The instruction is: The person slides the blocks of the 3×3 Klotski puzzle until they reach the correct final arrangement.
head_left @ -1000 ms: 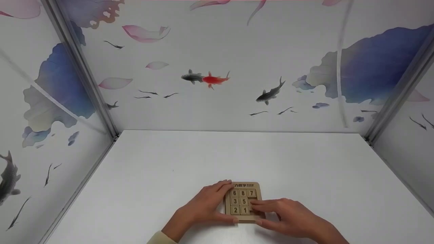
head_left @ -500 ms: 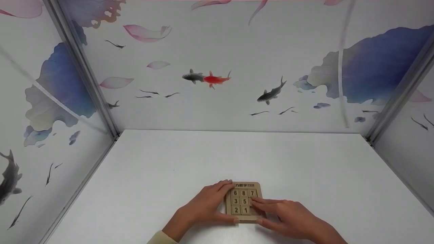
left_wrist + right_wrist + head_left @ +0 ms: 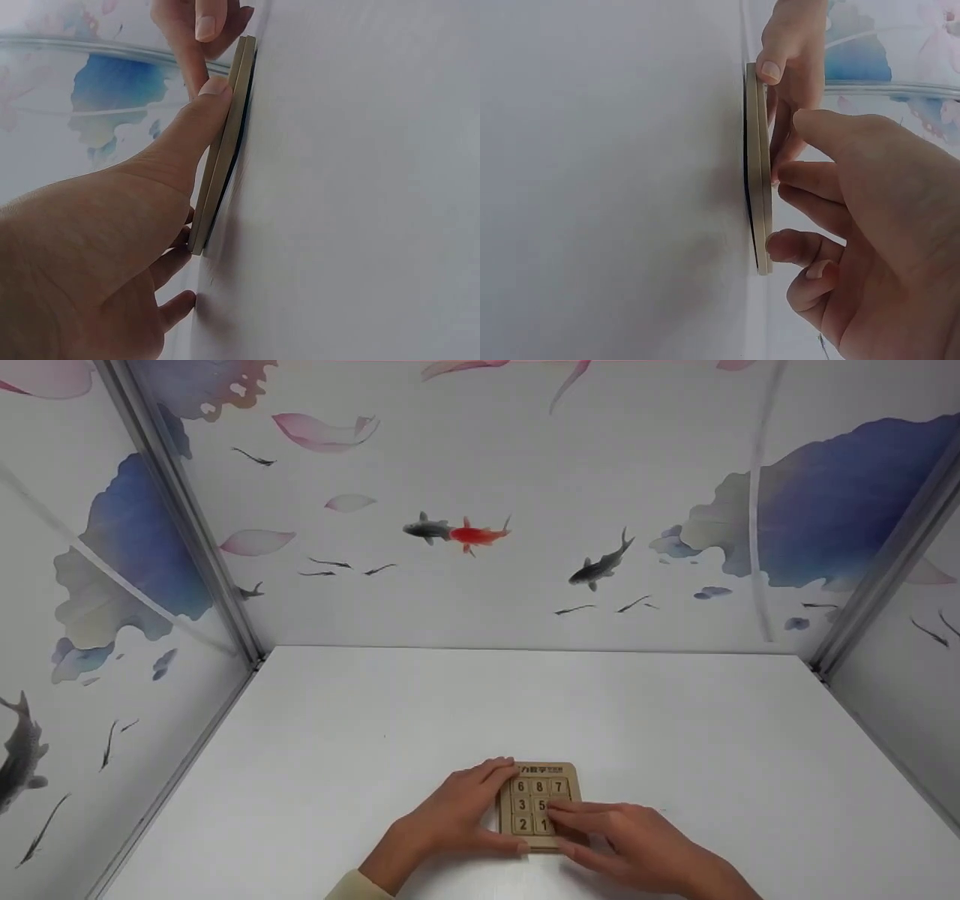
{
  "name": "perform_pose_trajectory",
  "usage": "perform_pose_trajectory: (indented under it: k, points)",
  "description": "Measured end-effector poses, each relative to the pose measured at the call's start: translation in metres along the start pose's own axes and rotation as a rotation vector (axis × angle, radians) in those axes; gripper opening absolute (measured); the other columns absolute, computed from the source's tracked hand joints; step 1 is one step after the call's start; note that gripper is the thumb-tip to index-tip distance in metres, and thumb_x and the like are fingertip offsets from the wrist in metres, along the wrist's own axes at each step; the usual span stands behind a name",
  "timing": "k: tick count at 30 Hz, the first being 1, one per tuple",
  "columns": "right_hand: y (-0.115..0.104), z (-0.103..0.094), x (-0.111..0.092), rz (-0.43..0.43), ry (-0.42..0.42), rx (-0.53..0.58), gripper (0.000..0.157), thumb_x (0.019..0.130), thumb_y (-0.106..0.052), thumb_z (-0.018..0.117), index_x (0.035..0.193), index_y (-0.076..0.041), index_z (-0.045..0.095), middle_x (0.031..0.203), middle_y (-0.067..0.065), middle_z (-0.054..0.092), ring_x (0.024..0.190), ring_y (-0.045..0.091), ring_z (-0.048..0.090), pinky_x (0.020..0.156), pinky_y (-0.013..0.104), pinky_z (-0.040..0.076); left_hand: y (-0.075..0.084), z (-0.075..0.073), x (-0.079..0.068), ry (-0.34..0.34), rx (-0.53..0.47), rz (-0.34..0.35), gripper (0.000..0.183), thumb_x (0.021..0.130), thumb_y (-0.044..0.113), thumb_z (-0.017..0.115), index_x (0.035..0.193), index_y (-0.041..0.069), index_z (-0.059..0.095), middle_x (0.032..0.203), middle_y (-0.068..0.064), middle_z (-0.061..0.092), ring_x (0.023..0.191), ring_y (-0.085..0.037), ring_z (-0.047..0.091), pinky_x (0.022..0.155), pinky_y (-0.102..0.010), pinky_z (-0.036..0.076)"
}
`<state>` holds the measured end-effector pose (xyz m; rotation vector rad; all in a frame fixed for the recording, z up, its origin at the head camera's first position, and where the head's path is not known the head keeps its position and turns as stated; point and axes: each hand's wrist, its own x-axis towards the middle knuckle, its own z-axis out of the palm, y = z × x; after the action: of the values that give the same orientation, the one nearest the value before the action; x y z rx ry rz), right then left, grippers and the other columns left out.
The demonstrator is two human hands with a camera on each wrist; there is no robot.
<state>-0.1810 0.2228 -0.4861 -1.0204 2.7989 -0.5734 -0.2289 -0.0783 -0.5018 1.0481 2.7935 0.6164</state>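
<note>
A wooden number slide puzzle (image 3: 541, 844) lies flat on the white table, its tiles 6, 8, 7, 3, 5, 2 and 1 showing in the head view. My left hand (image 3: 450, 814) holds the board from the left, thumb on the near edge and fingertips at the far left corner. Over the right column, my right hand (image 3: 637, 840) lays its extended fingertips on the tiles beside 5 and 1, hiding what lies beneath. Its thumb is close to the near right edge. Both wrist views show the board's thin layered side (image 3: 225, 150) edge-on.
The white tabletop (image 3: 525, 705) spreads around the board. Printed walls with fish and petals (image 3: 480, 592) enclose it at the back and both sides, and metal corner posts (image 3: 180, 510) stand at the back left and right.
My right fingertips have shifted slightly left, from the right column to the edge of the 5 and 1 tiles. A gap seen below 7 earlier is no longer visible. The left hand stays put.
</note>
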Motion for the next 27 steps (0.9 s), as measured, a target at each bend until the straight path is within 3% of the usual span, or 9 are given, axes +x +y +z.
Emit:
perform_pose_trajectory:
  k: [6,10,20,27]
  points:
    - [-0.006,-0.001,-0.001,-0.020,-0.108,0.108,0.054,0.109,-0.062,0.054,0.157,-0.037,0.057,0.158,-0.015,0.059,0.142,0.013,0.063,0.107,0.045,0.061,-0.001,0.000,0.001,0.003,0.013,0.007,0.107,0.088,0.083,0.068,0.168,0.018,0.038,0.174,0.000,0.039,0.159,-0.021,0.042,0.129,-0.050,0.041]
    - [-0.005,-0.004,-0.001,-0.016,-0.124,0.127,0.052,0.109,-0.060,0.056,0.155,-0.035,0.060,0.156,-0.013,0.061,0.138,0.011,0.065,0.103,0.040,0.063,-0.001,0.000,0.002,0.001,0.014,0.004,0.107,0.088,0.083,0.069,0.168,0.018,0.037,0.174,0.000,0.038,0.159,-0.021,0.041,0.129,-0.049,0.041]
    - [-0.001,-0.011,0.001,0.005,-0.072,0.054,0.037,0.109,-0.049,0.064,0.142,-0.034,0.072,0.148,-0.017,0.066,0.120,0.007,0.072,0.084,0.036,0.062,0.000,0.000,0.001,-0.009,-0.001,-0.014,0.108,0.087,0.083,0.070,0.168,0.020,0.037,0.175,0.001,0.037,0.161,-0.020,0.039,0.130,-0.050,0.039]
    - [0.001,-0.014,-0.001,0.016,-0.041,0.035,0.031,0.108,-0.047,0.065,0.134,-0.035,0.077,0.140,-0.017,0.071,0.113,0.004,0.073,0.083,0.037,0.063,0.000,0.001,0.002,-0.006,0.010,-0.014,0.109,0.087,0.084,0.069,0.169,0.021,0.036,0.175,0.002,0.037,0.160,-0.020,0.041,0.129,-0.050,0.040]
